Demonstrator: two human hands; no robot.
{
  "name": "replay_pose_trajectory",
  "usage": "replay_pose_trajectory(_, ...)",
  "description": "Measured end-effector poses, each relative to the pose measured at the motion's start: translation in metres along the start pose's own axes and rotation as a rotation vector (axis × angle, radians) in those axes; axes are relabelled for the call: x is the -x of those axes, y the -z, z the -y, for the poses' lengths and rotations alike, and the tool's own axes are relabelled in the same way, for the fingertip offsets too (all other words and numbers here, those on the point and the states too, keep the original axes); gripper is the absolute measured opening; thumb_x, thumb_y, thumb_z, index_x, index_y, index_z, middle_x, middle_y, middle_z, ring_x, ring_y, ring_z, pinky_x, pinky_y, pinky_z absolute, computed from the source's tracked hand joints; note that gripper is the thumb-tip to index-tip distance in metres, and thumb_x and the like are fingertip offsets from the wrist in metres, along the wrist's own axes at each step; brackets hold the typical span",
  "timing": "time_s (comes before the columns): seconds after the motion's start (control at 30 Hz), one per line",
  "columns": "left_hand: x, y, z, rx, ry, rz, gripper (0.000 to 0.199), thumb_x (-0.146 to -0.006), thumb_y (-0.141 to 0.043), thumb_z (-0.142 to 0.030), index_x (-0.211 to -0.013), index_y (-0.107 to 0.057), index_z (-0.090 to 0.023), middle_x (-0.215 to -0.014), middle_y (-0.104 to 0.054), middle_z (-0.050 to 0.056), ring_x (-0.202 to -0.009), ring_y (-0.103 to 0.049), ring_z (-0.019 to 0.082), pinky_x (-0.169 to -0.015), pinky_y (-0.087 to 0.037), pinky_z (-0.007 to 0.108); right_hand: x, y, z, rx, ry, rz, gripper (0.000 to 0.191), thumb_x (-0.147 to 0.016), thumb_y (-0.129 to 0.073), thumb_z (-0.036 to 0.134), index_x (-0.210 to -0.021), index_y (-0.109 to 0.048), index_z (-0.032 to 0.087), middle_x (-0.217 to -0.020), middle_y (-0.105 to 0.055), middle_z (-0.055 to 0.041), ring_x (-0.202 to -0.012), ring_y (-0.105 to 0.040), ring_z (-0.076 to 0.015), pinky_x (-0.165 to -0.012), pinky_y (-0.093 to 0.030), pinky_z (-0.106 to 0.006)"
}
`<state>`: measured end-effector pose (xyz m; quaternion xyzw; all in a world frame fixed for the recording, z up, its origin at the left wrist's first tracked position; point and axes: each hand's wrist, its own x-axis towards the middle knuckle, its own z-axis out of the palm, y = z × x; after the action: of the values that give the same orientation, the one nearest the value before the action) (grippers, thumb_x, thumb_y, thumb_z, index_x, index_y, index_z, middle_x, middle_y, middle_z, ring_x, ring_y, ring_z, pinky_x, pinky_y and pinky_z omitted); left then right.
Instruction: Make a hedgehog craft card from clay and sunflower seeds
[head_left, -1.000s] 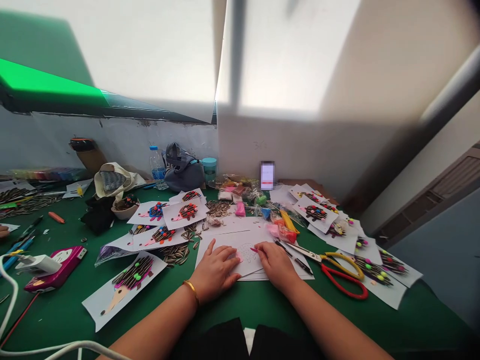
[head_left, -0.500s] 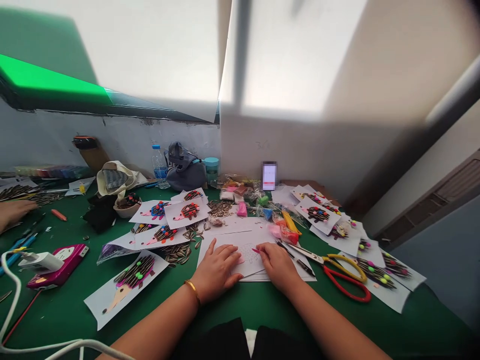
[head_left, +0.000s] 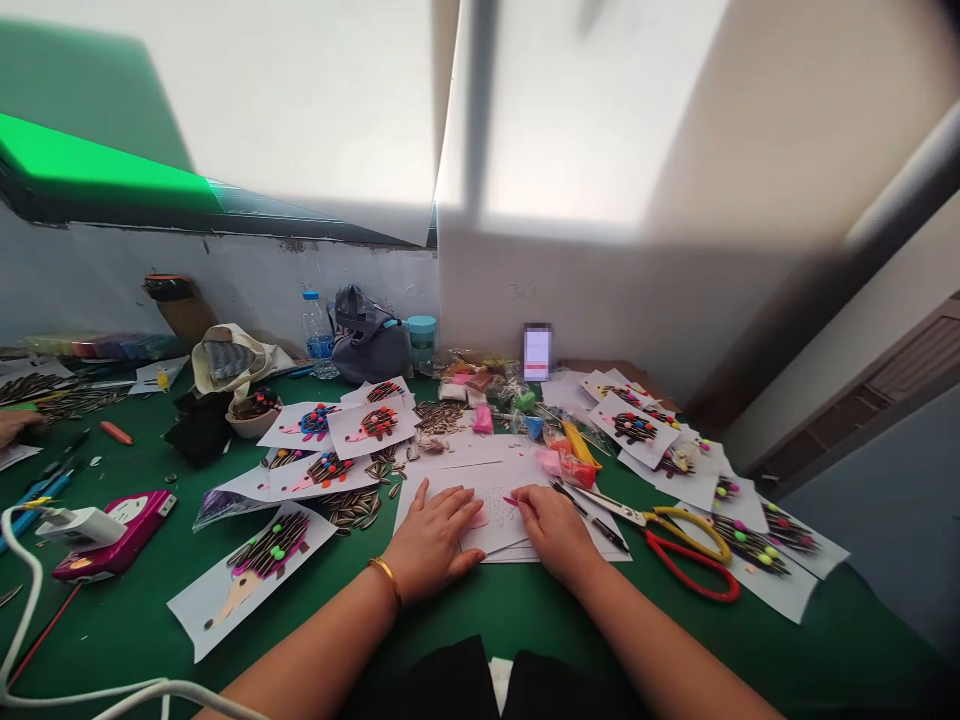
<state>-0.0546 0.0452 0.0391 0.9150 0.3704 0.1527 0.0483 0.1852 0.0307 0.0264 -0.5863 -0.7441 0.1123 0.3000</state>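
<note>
My left hand (head_left: 442, 530) lies spread on a sheet of white paper (head_left: 457, 480), its fingers pointing away from me. Beside its fingertips a flat pink patch (head_left: 478, 518), clay by its look, sits on an outline drawing (head_left: 495, 507). My right hand (head_left: 551, 525) rests on the same sheet, thumb and forefinger pinched. From that pinch a thin pink strip (head_left: 511, 501) sticks out over the drawing. A black pen (head_left: 611, 535) and scissors (head_left: 652, 520) with yellow and red handles lie to the right of this hand.
Finished hedgehog pictures (head_left: 375, 422) stand left, with more (head_left: 637, 428) at the right. Sunflower seeds (head_left: 356, 510) are heaped nearby. Bagged coloured clay (head_left: 574, 460) and a phone (head_left: 537, 352) are behind the paper. A pink power bank (head_left: 124, 535) and another person's hand (head_left: 13, 425) are far left.
The other person's hand at the far left has drawn back toward the picture's edge, and a corner of white paper now shows below it. My own hands have hardly moved.
</note>
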Motion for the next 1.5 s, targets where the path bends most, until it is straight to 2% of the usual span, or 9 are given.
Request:
replay_pose_trajectory(0.17,-0.001,-0.001,0.001,-0.003,0.0,0.037,0.059,-0.088,-0.047,-0.061,-0.134,-0.052,-0.026,-0.142,-0.051,0.011,-0.134,-0.043,0.03,-0.116,-0.011,0.061,0.0,0.0,0.0,0.019,0.007,-0.001,0.022,-0.097,-0.04,0.024,-0.097,-0.061,0.022,-0.101,-0.069,-0.0043,-0.097,-0.061,-0.0187,-0.087,-0.039,-0.031)
replay_pose_trajectory(0.3,-0.001,0.0,0.001,0.01,-0.001,0.012,0.058,-0.087,-0.051,-0.058,-0.133,-0.052,-0.023,-0.141,-0.052,0.012,-0.133,-0.043,0.029,-0.116,-0.013,0.06,0.0,-0.001,-0.001,0.025,-0.001,-0.001,0.02,-0.096,-0.041,0.024,-0.096,-0.061,0.022,-0.103,-0.069,-0.0038,-0.098,-0.061,-0.0184,-0.088,-0.039,-0.03)
replay_pose_trajectory(0.5,0.002,0.009,0.005,0.043,0.026,-0.056,0.027,-0.09,-0.055,-0.041,-0.107,-0.066,-0.024,-0.123,-0.064,0.009,-0.122,-0.054,0.025,-0.117,-0.013,0.058,0.0,-0.001,-0.002,0.005,-0.002,0.011,0.02,-0.096,-0.04,0.024,-0.094,-0.06,0.022,-0.103,-0.069,-0.0041,-0.098,-0.06,-0.0188,-0.087,-0.038,-0.031)
replay_pose_trajectory(0.57,0.003,0.011,0.006,0.059,0.006,-0.066,0.023,-0.09,-0.055,-0.039,-0.104,-0.067,-0.025,-0.118,-0.065,0.007,-0.119,-0.055,0.024,-0.117,-0.011,0.058,0.0,-0.001,-0.002,0.003,0.0,0.008,0.018,-0.096,-0.041,0.023,-0.095,-0.059,0.022,-0.103,-0.069,-0.0038,-0.098,-0.06,-0.0188,-0.087,-0.038,-0.031)
replay_pose_trajectory(0.77,0.003,0.01,0.002,0.063,-0.019,-0.022,0.034,-0.084,-0.063,-0.039,-0.116,-0.063,-0.026,-0.123,-0.063,0.007,-0.122,-0.053,0.026,-0.116,-0.008,0.06,0.0,0.001,-0.001,0.013,0.001,0.002,0.02,-0.096,-0.041,0.023,-0.095,-0.06,0.022,-0.103,-0.069,-0.0038,-0.097,-0.061,-0.018,-0.087,-0.038,-0.03)
replay_pose_trajectory(1.0,0.002,0.01,0.0,0.045,-0.009,0.005,0.042,-0.086,-0.06,-0.041,-0.125,-0.057,-0.026,-0.126,-0.062,0.008,-0.125,-0.05,0.027,-0.117,-0.009,0.059,0.0,0.001,0.0,0.027,0.004,-0.002,0.02,-0.096,-0.041,0.023,-0.096,-0.061,0.022,-0.101,-0.069,-0.0036,-0.097,-0.061,-0.0176,-0.087,-0.039,-0.029)
replay_pose_trajectory(1.17,0.002,0.008,0.0,0.034,-0.006,0.017,0.04,-0.086,-0.06,-0.042,-0.123,-0.058,-0.028,-0.128,-0.061,0.008,-0.126,-0.049,0.027,-0.116,-0.008,0.061,0.0,0.001,0.001,0.003,0.0,0.001,0.02,-0.096,-0.041,0.023,-0.095,-0.061,0.022,-0.101,-0.069,-0.004,-0.097,-0.061,-0.0179,-0.088,-0.038,-0.029)
replay_pose_trajectory(1.37,0.002,0.008,0.001,0.055,0.022,0.013,0.047,-0.086,-0.059,-0.04,-0.13,-0.053,-0.024,-0.128,-0.06,0.01,-0.124,-0.052,0.025,-0.117,-0.01,0.059,0.001,0.0,0.0,0.01,0.007,0.004,0.02,-0.097,-0.041,0.023,-0.096,-0.061,0.022,-0.101,-0.069,-0.0031,-0.096,-0.06,-0.0176,-0.085,-0.037,-0.029)
replay_pose_trajectory(1.5,0.003,0.007,0.002,0.045,-0.008,0.042,0.044,-0.087,-0.057,-0.044,-0.129,-0.054,-0.032,-0.134,-0.057,0.008,-0.128,-0.048,0.027,-0.115,-0.01,0.063,0.001,0.002,0.003,0.042,0.017,-0.013,0.02,-0.097,-0.042,0.021,-0.098,-0.061,0.023,-0.101,-0.069,-0.002,-0.095,-0.06,-0.0171,-0.085,-0.033,-0.031)
